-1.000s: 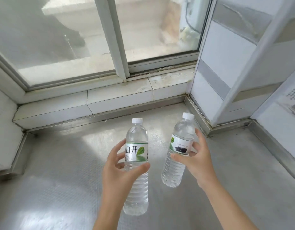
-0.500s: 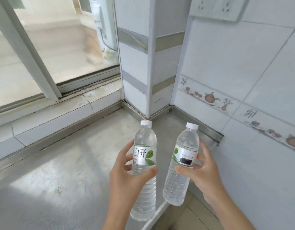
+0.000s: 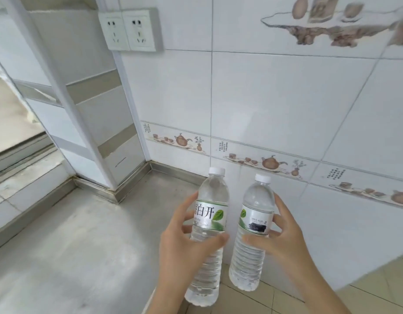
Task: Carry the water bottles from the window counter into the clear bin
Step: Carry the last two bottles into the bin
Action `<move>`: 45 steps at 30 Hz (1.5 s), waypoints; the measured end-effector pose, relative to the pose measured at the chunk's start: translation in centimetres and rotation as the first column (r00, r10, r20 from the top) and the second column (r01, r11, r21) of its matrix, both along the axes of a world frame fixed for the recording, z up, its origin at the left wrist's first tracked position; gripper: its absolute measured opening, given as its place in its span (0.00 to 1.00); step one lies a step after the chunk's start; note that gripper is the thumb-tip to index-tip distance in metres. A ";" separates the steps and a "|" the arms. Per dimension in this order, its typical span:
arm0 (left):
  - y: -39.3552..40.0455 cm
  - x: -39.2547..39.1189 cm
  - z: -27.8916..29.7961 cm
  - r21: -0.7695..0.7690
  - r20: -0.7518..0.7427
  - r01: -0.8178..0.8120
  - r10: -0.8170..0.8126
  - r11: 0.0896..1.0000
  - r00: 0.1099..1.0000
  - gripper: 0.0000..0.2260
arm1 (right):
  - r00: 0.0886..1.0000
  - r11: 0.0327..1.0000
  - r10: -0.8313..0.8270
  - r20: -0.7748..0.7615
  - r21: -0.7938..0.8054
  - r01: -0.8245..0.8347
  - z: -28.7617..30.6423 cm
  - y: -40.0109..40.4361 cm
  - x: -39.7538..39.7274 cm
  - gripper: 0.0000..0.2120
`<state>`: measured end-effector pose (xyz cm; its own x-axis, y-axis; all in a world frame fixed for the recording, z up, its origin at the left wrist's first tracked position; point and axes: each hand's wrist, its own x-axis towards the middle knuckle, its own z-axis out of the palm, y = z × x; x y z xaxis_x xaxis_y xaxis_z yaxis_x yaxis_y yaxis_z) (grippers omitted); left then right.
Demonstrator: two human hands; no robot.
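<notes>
We've got one water bottle per hand here: left hand (image 3: 184, 243) clenched round the left bottle (image 3: 207, 225), right hand (image 3: 284, 236) round the right bottle (image 3: 252, 232), both upright, off the tabletop (image 3: 71, 245) at 9 o'clock. Mid-body grips probably stop swinging. Bin's not in view yet

The desk (image 3: 66, 245) lies bare from its near edge to its far corner. A tiled pillar (image 3: 98, 123) blocks that far corner, and the tiled wall (image 3: 275, 105) closes the right side; tiled floor (image 3: 332, 300) opens below the desk's right edge.
</notes>
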<state>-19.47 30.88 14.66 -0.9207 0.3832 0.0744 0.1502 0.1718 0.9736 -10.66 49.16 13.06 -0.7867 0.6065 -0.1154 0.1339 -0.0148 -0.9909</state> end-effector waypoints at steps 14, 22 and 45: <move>26.7 14.6 -2.7 -0.075 0.126 0.374 -0.363 0.924 0.923 0.39 | 0.914 0.913 -0.403 0.042 -0.050 0.405 -0.1 21.2 21.9 0.51; 38.1 22.5 -3.0 -0.080 0.127 0.638 -0.627 0.766 0.769 0.40 | 0.744 0.744 -0.666 0.060 -0.027 0.668 0.0 27.1 32.7 0.48; 76.3 38.0 -2.6 0.009 0.161 0.910 -0.899 0.414 0.407 0.38 | 0.287 0.293 -0.953 0.092 0.057 0.954 0.1 53.2 49.0 0.53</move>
